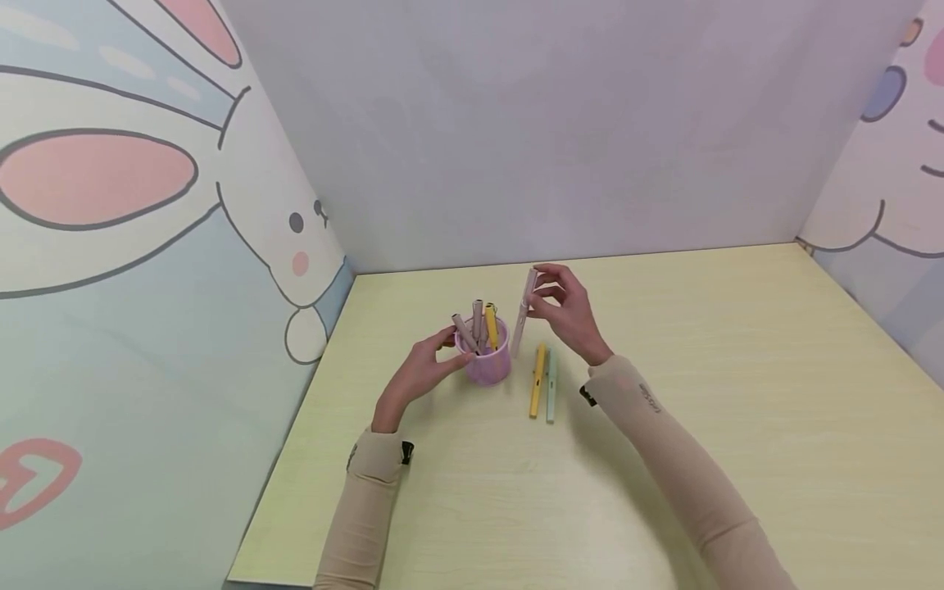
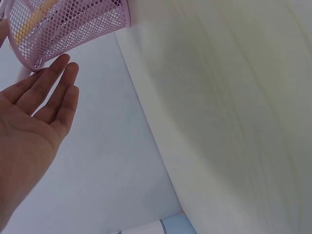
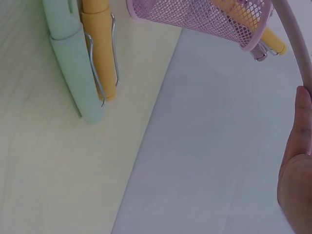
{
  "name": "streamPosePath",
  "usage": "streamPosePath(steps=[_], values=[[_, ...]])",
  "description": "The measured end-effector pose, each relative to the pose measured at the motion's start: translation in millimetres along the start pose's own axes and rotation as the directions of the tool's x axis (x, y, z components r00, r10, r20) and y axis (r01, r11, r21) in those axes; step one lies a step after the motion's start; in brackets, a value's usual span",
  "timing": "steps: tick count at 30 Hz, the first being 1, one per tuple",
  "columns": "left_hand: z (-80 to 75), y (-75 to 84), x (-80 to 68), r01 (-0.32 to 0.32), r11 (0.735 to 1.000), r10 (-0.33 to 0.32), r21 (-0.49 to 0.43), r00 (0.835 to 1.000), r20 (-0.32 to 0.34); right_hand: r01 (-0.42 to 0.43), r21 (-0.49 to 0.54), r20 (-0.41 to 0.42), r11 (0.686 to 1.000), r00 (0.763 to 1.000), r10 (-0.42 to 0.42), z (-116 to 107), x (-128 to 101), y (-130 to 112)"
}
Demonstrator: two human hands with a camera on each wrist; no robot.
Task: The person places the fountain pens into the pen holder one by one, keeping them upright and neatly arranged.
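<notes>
A pink mesh pen cup point(image 1: 488, 361) point(image 2: 63, 27) point(image 3: 200, 17) stands on the pale yellow table point(image 1: 664, 426), with a yellow pen point(image 1: 491, 326) and two greyish pens point(image 1: 466, 334) inside. My left hand point(image 1: 424, 370) point(image 2: 34, 122) touches the cup's left side with straight fingers. My right hand point(image 1: 564, 310) point(image 3: 297, 161) pinches a pale pink pen point(image 1: 524, 310) point(image 3: 292, 36), held upright just right of the cup. A yellow pen point(image 1: 537, 379) point(image 3: 100, 44) and a light green pen point(image 1: 551, 385) point(image 3: 70, 58) lie side by side on the table below the right hand.
Panels close the table in: a plain grey one point(image 1: 560, 123) behind, cartoon rabbit panels at the left point(image 1: 147, 246) and right point(image 1: 900, 164). Bare table stretches to the right and toward the front edge.
</notes>
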State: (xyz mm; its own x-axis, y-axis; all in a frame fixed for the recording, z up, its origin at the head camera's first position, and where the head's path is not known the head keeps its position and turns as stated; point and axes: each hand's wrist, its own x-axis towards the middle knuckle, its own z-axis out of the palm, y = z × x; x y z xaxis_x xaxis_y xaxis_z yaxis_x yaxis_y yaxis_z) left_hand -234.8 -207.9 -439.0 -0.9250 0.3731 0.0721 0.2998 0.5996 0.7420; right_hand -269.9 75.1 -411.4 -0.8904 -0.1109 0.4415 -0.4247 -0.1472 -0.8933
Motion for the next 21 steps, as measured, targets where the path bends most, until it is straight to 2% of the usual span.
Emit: streamPosePath(steps=[11,21], values=[[-1.0,-1.2,-0.2,0.013,1.000,-0.013,-0.009,1.000,0.004,0.038,0.012,-0.038,0.999,0.999,-0.037,14,6,-2],[0.2,-1.1,0.2,-0.007,1.000,0.007,-0.018,1.000,0.002,0.062,0.046,-0.064,0.997,0.996,-0.059,20,8,1]])
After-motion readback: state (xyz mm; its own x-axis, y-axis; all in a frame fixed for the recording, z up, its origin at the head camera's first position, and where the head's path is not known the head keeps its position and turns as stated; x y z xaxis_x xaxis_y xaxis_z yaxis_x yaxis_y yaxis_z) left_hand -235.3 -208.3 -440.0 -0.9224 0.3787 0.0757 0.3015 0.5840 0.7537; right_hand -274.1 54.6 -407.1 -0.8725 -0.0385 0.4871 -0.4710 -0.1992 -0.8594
